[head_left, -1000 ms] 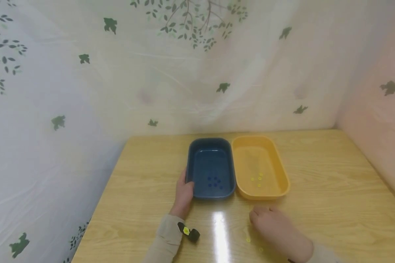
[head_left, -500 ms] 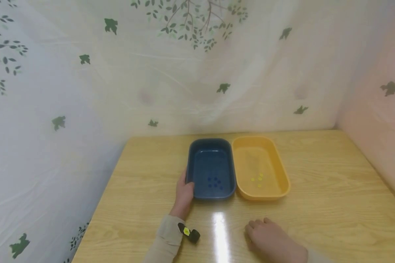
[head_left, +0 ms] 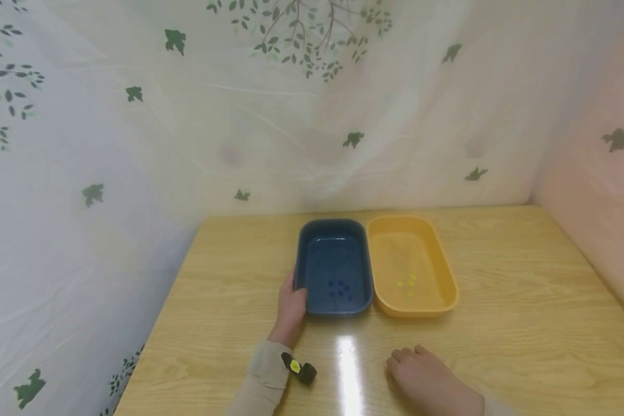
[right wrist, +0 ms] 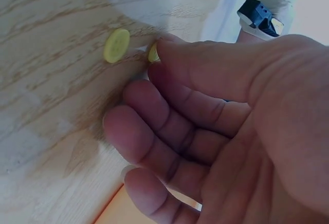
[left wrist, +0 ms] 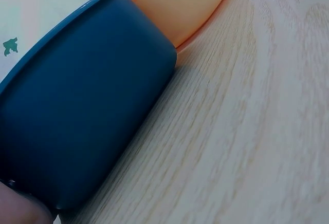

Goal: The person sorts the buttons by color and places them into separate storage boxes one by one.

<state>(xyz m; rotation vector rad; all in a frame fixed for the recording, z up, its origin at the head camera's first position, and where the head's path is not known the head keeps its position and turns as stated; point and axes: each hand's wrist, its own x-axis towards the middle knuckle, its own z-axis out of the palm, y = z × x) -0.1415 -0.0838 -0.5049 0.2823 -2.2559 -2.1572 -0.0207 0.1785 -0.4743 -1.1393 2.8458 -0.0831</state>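
My left hand grips the near left side of a dark blue tray, thumb at its rim; in the left wrist view only a bit of that hand shows below the tray's wall. Beside it stands an orange-yellow tray. On the table in front of the trays, my right hand is lowered with its fingers curled. In the right wrist view its thumb and index fingertips pinch a small yellow button, mostly hidden by the thumb. Another yellow button lies flat close by.
Several small blue buttons lie in the blue tray. Several yellow buttons are in the orange-yellow one. The wooden table meets a leaf-patterned curtain behind the trays and at both sides.
My right hand has drawn back from the front of the orange-yellow tray, down over the yellow buttons on the table, and has barely moved since. The left hand and trays have stayed put.
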